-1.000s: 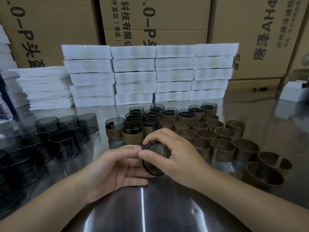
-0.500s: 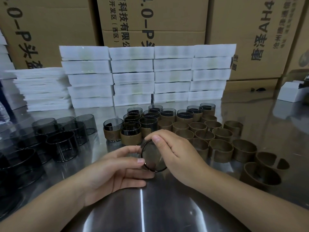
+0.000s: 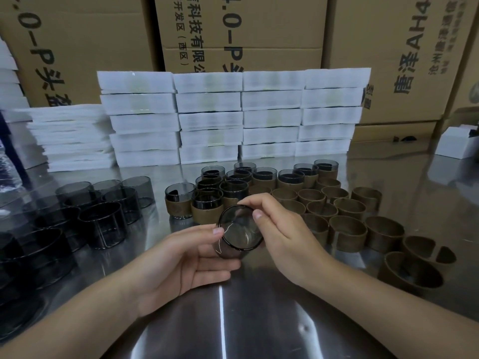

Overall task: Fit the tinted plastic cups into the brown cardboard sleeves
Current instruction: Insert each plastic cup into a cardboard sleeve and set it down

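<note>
Both hands held one tinted cup [image 3: 239,229] over the counter [image 3: 259,320], its mouth tilted toward the camera — the left hand [image 3: 178,257] pinching it between thumb and fingers from below, the right hand [image 3: 280,234] curled over its rim. Empty cardboard sleeves [image 3: 347,229] stood right, bare cups [image 3: 103,224] left.

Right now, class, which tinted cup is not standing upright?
The cup held between the left hand and right hand, mouth tilted toward the camera; the bare cups and sleeved cups stand upright.
</note>
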`<state>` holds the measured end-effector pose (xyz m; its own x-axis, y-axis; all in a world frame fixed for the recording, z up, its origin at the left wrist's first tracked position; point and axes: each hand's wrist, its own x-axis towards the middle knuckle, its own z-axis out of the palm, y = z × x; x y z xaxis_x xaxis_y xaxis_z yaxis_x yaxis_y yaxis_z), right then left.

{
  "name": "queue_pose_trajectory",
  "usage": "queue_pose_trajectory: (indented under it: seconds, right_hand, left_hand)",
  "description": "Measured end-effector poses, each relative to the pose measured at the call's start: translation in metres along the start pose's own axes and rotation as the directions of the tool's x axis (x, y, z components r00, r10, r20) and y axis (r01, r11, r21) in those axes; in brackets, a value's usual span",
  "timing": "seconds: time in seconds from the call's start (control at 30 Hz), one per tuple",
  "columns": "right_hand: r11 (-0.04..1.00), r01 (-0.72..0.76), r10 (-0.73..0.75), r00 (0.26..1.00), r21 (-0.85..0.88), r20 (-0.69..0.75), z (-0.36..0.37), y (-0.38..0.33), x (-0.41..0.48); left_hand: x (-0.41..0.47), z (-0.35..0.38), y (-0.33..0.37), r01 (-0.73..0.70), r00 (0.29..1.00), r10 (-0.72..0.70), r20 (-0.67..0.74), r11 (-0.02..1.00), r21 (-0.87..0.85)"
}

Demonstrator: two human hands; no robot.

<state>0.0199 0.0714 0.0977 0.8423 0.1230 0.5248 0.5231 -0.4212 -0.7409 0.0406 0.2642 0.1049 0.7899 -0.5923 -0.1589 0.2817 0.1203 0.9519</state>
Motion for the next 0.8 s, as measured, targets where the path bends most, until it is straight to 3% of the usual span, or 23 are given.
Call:
queue_pose_trajectory:
  seconds: [0.5,0.8]
  right_hand:
    - [0.992,-0.031,0.025,0.999,0.126,0.043,-0.0010,-0.0017,0.0003]
    - [0.996,-0.030,0.015,0.986,0.086,0.164,-0.0042,-0.0055,-0.0013]
  left_hand:
    - [-0.0023,0.0030,0.0004,-0.014,1.000,0.013,-0.011,0.999,-0.041]
    - [-0.0049,0.0072,0.0024,-0.023,1.000,0.023,-0.006,0.999,-0.049]
